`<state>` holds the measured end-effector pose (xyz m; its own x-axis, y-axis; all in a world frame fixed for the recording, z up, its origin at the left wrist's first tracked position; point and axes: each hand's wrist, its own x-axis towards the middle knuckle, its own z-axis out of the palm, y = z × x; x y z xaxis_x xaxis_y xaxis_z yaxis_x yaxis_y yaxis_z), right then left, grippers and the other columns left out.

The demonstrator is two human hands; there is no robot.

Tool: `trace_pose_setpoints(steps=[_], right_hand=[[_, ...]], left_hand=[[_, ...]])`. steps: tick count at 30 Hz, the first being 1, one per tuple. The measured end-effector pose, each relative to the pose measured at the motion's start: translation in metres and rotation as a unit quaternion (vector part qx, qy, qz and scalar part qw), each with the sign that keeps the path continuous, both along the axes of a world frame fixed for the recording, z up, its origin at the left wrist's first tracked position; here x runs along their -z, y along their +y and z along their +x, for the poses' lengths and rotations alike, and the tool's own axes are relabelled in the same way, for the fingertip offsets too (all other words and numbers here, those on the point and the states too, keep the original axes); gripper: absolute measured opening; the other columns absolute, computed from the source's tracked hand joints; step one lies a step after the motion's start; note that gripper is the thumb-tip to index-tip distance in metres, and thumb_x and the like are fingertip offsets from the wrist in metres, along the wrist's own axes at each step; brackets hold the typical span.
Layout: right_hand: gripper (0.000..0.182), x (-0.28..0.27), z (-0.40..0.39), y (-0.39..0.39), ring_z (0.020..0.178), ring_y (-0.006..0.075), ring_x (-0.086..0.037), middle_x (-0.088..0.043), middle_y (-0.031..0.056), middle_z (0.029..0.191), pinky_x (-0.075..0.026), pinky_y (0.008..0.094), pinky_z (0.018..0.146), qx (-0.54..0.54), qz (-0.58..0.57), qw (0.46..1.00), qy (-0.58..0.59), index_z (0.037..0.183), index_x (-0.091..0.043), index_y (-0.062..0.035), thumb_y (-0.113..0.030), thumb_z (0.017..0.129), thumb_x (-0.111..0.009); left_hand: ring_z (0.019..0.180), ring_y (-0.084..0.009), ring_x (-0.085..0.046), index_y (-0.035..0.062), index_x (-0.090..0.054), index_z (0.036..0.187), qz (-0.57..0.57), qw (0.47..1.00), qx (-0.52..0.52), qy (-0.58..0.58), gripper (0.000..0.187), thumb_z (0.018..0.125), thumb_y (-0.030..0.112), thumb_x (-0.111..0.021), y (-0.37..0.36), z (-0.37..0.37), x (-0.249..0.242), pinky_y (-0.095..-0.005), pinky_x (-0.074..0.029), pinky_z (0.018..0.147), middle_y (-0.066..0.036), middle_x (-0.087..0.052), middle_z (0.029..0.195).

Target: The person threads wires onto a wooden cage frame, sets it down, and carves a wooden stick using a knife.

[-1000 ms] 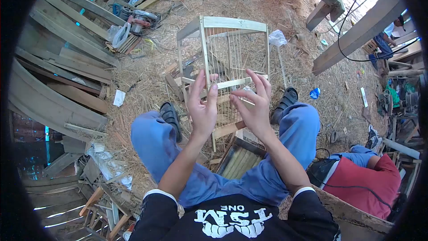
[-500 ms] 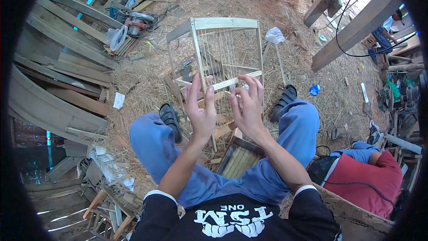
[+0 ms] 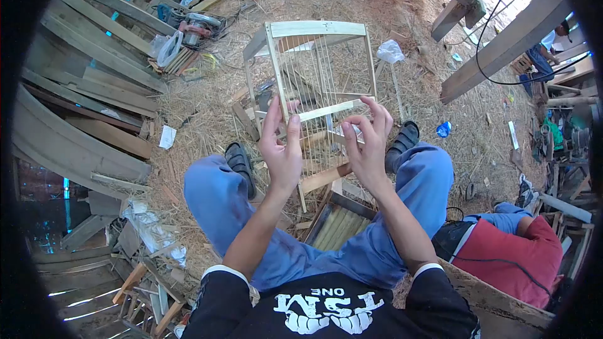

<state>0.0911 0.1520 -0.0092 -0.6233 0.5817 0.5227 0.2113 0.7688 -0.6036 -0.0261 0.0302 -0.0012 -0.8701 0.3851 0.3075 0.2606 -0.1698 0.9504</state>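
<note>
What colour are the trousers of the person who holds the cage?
Blue trousers, seen best in the head view, below the wooden cage.

Your work area has a dirt floor point(image 3: 352, 0) covered with loose straw and wood scraps. Weathered planks point(image 3: 94, 69) are stacked to your left, with a circular saw point(image 3: 196, 27) lying near their far end. A heavy timber beam point(image 3: 502, 44) runs diagonally at upper right, with a black cable point(image 3: 487, 56) draped over it. Bright daylight enters at the top right. A person in a red shirt point(image 3: 524, 257) sits at lower right.
</note>
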Motion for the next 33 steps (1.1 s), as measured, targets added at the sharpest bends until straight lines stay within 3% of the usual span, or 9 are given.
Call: trace_pose_setpoints(steps=[6,11,21,26,33], right_hand=[[0.022,0.001,0.0,0.004,0.13,0.0386,-0.042,-0.053,0.0138,0.136,-0.034,0.0501,0.108,-0.056,-0.013,0.998,-0.005,0.098,-0.066,-0.0094,-0.015,0.081,-0.078],[0.023,-0.004,-0.002,-0.006,0.13,0.0368,-0.043,-0.054,0.0118,0.136,-0.036,0.0478,0.106,-0.104,0.03,0.994,0.0,0.099,-0.069,-0.0115,-0.015,0.078,-0.079],[0.021,-0.003,0.0,-0.009,0.128,0.0339,-0.046,-0.057,0.0091,0.136,-0.039,0.046,0.105,-0.131,0.076,0.988,-0.009,0.093,-0.077,-0.0144,-0.011,0.073,-0.078],[0.019,0.001,-0.004,-0.013,0.126,0.0334,-0.047,-0.059,0.0069,0.131,-0.04,0.046,0.104,-0.115,0.067,0.991,-0.023,0.088,-0.074,-0.0133,-0.009,0.069,-0.078],[0.012,0.0,-0.005,-0.002,0.127,0.0337,-0.048,-0.058,0.0087,0.129,-0.039,0.0465,0.103,-0.098,0.081,0.992,-0.002,0.083,-0.067,-0.0081,-0.01,0.073,-0.072]], left_hand=[[0.12,-0.0205,-0.06,-0.0036,-0.043,0.147,0.007,1.0,-0.003,-0.025,0.051,0.1,0.008,-0.06,-0.004,-0.005,-0.003,-0.0335,-0.047,0.101,-0.017,-0.065,0.127],[0.117,-0.0156,-0.061,-0.0028,-0.044,0.146,-0.01,1.0,-0.005,-0.018,0.049,0.1,0.007,-0.059,-0.005,-0.004,-0.004,-0.0274,-0.046,0.098,-0.016,-0.067,0.126],[0.119,-0.0175,-0.061,-0.0013,-0.044,0.147,-0.009,1.0,-0.019,-0.006,0.049,0.101,0.007,-0.057,-0.005,-0.006,0.002,-0.0295,-0.047,0.098,-0.016,-0.066,0.126],[0.119,-0.0187,-0.061,0.0006,-0.043,0.148,-0.058,0.998,-0.018,0.032,0.05,0.101,0.005,-0.056,-0.006,-0.007,0.011,-0.0314,-0.047,0.1,-0.016,-0.066,0.127],[0.118,-0.0203,-0.061,0.0012,-0.045,0.146,-0.016,1.0,0.0,-0.005,0.05,0.099,0.007,-0.06,-0.003,-0.001,0.001,-0.0347,-0.045,0.103,-0.015,-0.065,0.125]])
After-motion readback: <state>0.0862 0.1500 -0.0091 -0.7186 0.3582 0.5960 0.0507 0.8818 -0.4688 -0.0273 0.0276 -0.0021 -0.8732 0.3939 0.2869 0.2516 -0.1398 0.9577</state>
